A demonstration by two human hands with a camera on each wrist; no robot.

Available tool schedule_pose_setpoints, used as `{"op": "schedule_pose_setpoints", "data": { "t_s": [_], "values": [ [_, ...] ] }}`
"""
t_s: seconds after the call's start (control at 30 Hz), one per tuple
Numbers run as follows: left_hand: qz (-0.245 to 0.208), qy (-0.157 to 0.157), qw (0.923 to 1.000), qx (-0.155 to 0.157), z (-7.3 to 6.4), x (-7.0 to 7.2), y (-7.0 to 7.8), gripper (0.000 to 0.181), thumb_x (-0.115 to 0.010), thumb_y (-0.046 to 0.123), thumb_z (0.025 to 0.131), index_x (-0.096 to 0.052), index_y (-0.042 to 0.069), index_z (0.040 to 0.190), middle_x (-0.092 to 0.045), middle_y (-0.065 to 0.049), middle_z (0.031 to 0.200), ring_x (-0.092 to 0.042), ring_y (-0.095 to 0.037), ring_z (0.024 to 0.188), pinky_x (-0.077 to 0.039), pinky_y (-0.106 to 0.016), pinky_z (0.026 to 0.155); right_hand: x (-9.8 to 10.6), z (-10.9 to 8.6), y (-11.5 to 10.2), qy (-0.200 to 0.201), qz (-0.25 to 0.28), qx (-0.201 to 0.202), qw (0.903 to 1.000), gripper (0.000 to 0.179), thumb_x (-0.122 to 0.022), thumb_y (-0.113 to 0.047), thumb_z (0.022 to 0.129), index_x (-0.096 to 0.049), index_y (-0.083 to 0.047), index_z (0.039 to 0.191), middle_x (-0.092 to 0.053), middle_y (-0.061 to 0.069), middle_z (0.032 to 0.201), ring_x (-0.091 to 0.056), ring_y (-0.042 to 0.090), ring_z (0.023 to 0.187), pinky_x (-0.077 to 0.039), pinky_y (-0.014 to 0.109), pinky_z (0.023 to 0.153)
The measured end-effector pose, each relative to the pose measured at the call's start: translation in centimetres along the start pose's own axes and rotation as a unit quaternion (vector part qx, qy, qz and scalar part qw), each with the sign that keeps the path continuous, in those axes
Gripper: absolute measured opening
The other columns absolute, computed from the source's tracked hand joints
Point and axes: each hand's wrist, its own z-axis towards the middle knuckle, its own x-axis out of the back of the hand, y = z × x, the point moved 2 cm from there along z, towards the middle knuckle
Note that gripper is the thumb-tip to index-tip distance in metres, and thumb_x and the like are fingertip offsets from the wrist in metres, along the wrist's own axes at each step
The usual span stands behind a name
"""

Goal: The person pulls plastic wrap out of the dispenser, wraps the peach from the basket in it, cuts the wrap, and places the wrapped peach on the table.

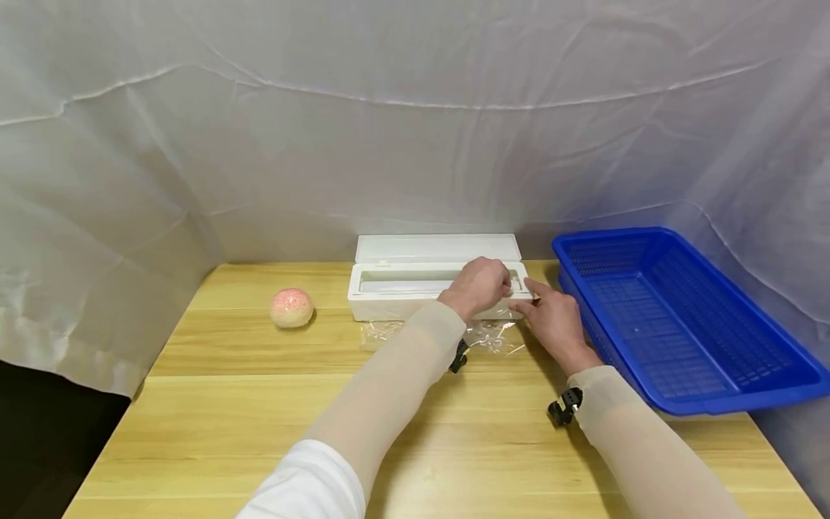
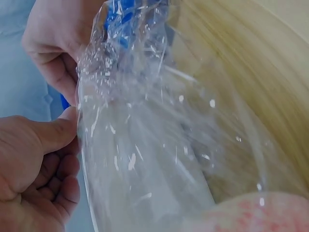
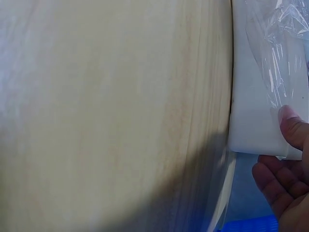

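A long white cling film box [image 1: 441, 290] stands at the back of the table with its lid [image 1: 438, 248] raised. Clear plastic film [image 2: 140, 145] hangs over its front and spreads onto the table. Over the box's right part, my left hand [image 1: 481, 285] has its fingers curled; the left wrist view shows its thumb and index finger [image 2: 60, 130] pinching the film at the box rim. My right hand [image 1: 554, 321] grips the box's right end, its thumb [image 3: 292, 128] on the film-covered front and the other fingers around the end.
Left of the box sits a round pink-and-cream peach-like object [image 1: 292, 308]. A blue plastic basket [image 1: 648, 396] stands at the right, close to my right hand. Grey cloth [image 1: 389, 166] hangs behind the wooden table [image 1: 259, 418].
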Motion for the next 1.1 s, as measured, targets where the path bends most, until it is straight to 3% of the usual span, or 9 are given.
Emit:
{"op": "schedule_pose_setpoints", "data": {
  "t_s": [0.2,0.63,1.1],
  "values": [
    [-0.017,-0.007,0.9998,0.012,-0.2,0.1,-0.3,0.015,-0.070,0.026,0.103,-0.083,0.019,0.107,-0.079,0.008,0.101,-0.069,-0.008,0.094,-0.056,-0.024,0.092,0.1,0.1,0.3,0.005,-0.007,0.003,1.0000,0.061,-0.088,-0.026,0.087,-0.067,-0.001,0.139,-0.078,0.020,0.089,-0.073,0.042,0.083,-0.055,0.061,0.077],
    [-0.039,0.002,0.9992,0.002,-1.3,0.4,-1.4,0.015,-0.070,0.021,0.103,-0.083,0.017,0.111,-0.080,0.004,0.110,-0.072,-0.010,0.100,-0.057,-0.024,0.095,-0.1,0.1,0.4,0.003,-0.008,0.006,0.9999,0.061,-0.087,-0.027,0.088,-0.066,-0.001,0.139,-0.078,0.023,0.096,-0.072,0.047,0.090,-0.055,0.063,0.081],
    [0.005,0.012,0.9999,-0.005,-1.3,0.3,-1.7,0.017,-0.069,0.023,0.104,-0.082,0.015,0.111,-0.080,0.003,0.110,-0.072,-0.012,0.103,-0.056,-0.025,0.098,0.0,0.2,0.7,0.007,-0.010,0.014,0.9998,0.062,-0.088,-0.026,0.087,-0.066,0.000,0.139,-0.078,0.025,0.096,-0.073,0.047,0.089,-0.056,0.063,0.080]
  ]
}}
